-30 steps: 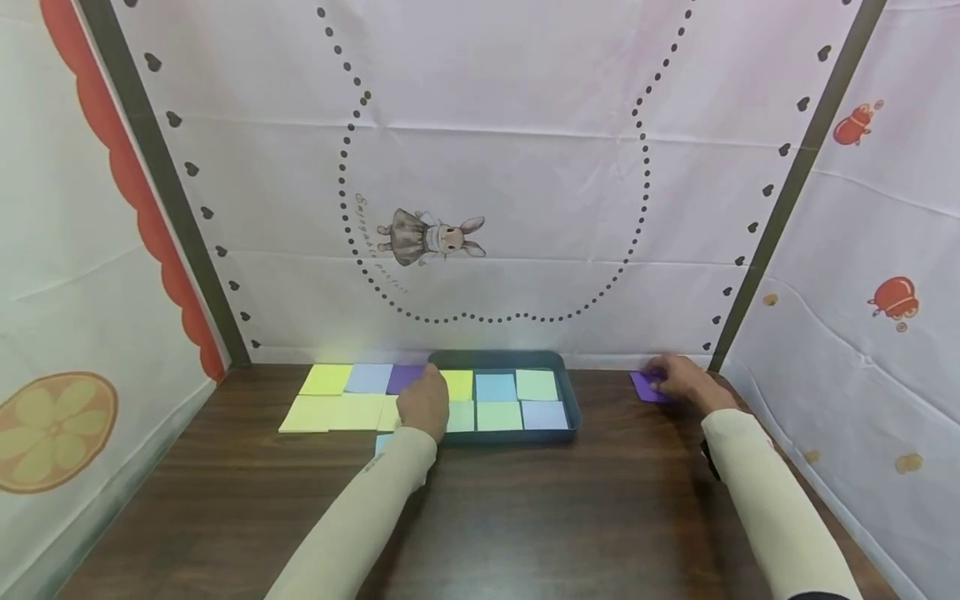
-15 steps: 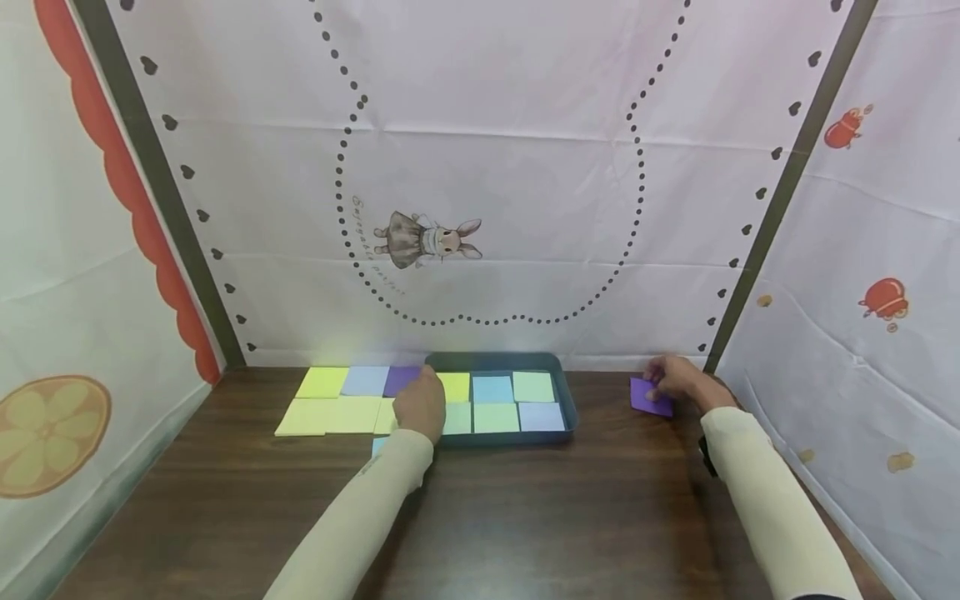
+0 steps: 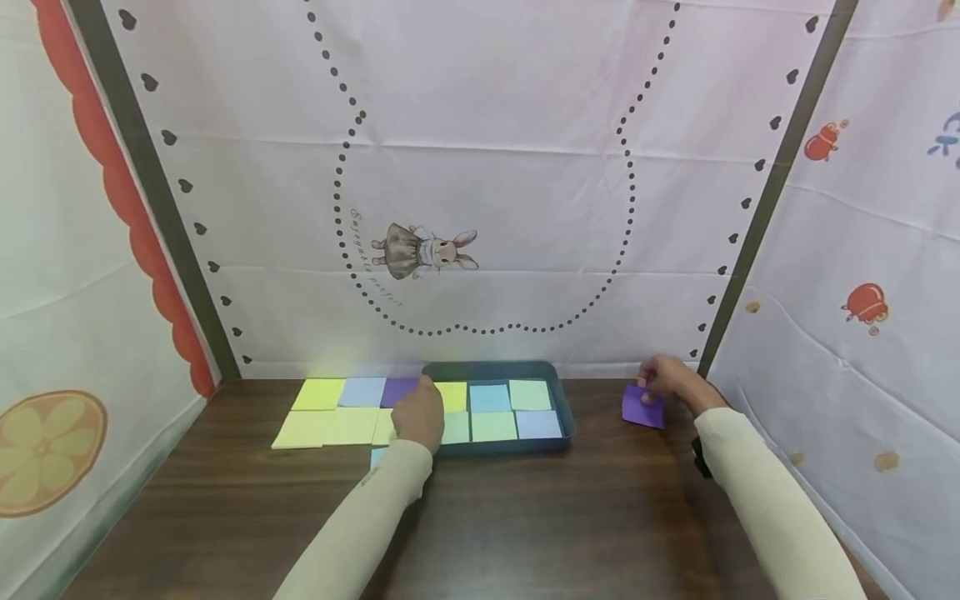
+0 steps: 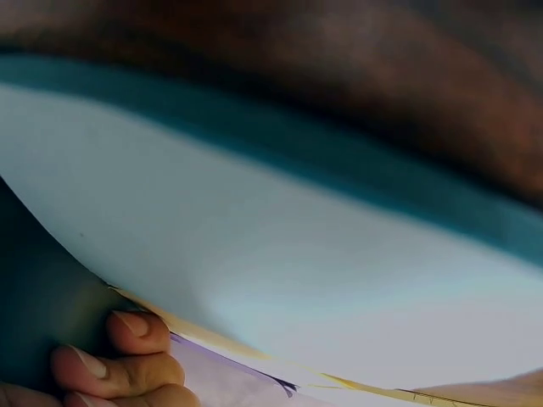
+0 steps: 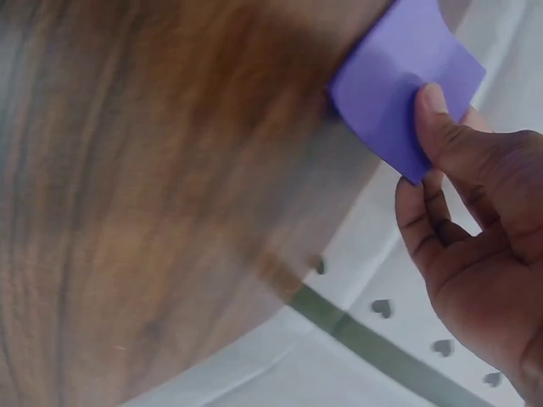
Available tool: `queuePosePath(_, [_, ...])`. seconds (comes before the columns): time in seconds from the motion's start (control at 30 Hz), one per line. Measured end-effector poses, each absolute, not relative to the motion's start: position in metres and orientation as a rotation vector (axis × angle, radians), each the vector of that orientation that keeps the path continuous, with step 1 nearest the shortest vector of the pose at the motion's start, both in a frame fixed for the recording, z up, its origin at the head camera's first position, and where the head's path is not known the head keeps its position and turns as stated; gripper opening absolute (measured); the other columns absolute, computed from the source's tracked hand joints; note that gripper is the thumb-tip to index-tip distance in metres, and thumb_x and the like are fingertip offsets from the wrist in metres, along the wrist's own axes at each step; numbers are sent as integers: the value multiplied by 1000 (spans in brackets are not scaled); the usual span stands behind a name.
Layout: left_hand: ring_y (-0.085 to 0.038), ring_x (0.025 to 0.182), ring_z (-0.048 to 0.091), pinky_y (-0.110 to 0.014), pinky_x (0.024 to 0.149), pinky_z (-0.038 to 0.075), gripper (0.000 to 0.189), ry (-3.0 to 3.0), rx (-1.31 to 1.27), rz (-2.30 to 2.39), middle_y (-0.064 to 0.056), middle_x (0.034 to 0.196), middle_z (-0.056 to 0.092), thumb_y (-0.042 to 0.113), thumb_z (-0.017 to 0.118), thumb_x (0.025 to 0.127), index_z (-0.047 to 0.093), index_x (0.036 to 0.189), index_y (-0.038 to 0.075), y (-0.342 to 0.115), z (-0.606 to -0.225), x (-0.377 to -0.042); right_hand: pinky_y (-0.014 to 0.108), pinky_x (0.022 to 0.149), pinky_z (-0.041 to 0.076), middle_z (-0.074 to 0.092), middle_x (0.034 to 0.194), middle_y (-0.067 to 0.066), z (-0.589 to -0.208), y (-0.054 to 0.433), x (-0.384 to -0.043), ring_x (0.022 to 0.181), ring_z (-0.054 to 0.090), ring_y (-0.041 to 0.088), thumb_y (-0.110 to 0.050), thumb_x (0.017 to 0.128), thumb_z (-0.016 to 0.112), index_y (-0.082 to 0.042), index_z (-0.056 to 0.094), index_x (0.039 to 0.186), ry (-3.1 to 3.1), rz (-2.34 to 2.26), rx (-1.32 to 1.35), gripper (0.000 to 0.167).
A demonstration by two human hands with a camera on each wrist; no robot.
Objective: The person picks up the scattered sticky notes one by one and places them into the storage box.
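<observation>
The person's right hand (image 5: 492, 254) pinches a thin, square-looking purple sheet (image 5: 382, 80) near one edge, the thumb flat on its face and other fingers partly behind it. The sheet curves slightly. Beside it spreads a brown, wood-grained tabletop (image 5: 161, 178); past its edge lies white cloth (image 5: 280, 373) with a green stripe (image 5: 377, 348) and dark green hearts (image 5: 383, 308).

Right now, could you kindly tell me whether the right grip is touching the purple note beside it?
Touching. The right wrist view shows the right grip pinching the purple note, with the thumb laid over its face.
</observation>
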State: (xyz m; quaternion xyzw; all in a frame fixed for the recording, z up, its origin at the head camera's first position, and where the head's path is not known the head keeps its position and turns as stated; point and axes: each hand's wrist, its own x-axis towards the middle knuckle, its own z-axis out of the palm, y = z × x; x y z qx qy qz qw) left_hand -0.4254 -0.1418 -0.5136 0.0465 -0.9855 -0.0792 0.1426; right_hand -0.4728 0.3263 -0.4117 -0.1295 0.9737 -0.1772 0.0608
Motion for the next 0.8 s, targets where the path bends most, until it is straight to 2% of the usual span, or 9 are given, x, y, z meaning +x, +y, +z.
queuePosePath(0.23, [-13,46,52,-30,39,44,37,-2857,113,-153,-3,55,53,9,63,109,57,140,-10,-147,-525,-435,29,73,49,64,84,2,-389,300,-474,81,61,18,3,91,87,-8,68,90,2869,-433,-387,22])
queuePosePath(0.43, [-13,47,53,-31,41,45,38,-2895,117,-175,-3,57,55,9,61,110,56,142,-11,-149,-522,-439,28,71,51,63,84,1,-372,281,-472,82,62,19,6,90,79,-10,65,88,2800,-415,-453,21])
queuePosePath(0.63, [-14,47,53,-31,41,45,41,-2901,112,-195,-3,56,55,8,60,110,54,144,-13,-147,-517,-434,27,69,49,62,81,-1,-362,270,-471,79,60,17,2,90,84,-11,65,87,2787,-394,-517,23])
queuePosePath(0.8, [-17,51,57,-31,41,44,38,-2909,109,-266,-5,59,55,5,57,110,54,142,-15,-139,-499,-418,27,68,50,62,81,0,-349,260,-470,77,59,16,2,92,83,-12,66,87,2788,-419,-574,23])
